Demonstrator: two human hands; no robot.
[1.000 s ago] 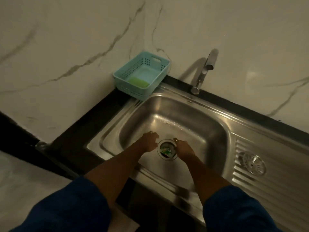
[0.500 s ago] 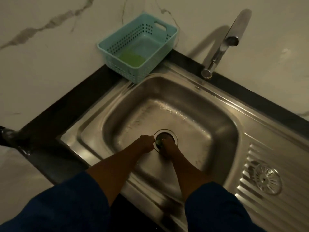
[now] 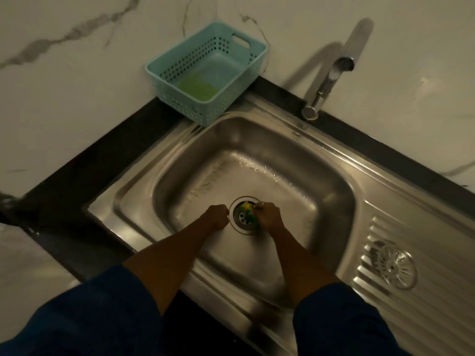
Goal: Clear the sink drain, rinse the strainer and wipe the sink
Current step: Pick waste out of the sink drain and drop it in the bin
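Drain (image 3: 243, 220) clogged: right hand (image 3: 270, 217) pinches green-yellow debris (image 3: 247, 209); left hand (image 3: 217, 217) fisted beside rim. Lift debris whole; avoid pushing bits through holes.

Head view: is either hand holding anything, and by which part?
The left hand, fisted beside the round steel drain, holds nothing visible. The right hand curls onto the green-yellow scraps in it; a pinch cannot be told.

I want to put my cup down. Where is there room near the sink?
Bare: the black counter left of the sink, in front of the basket; the drainboard behind the strainer. Crowded: the drain, with the left hand and right hand at it.
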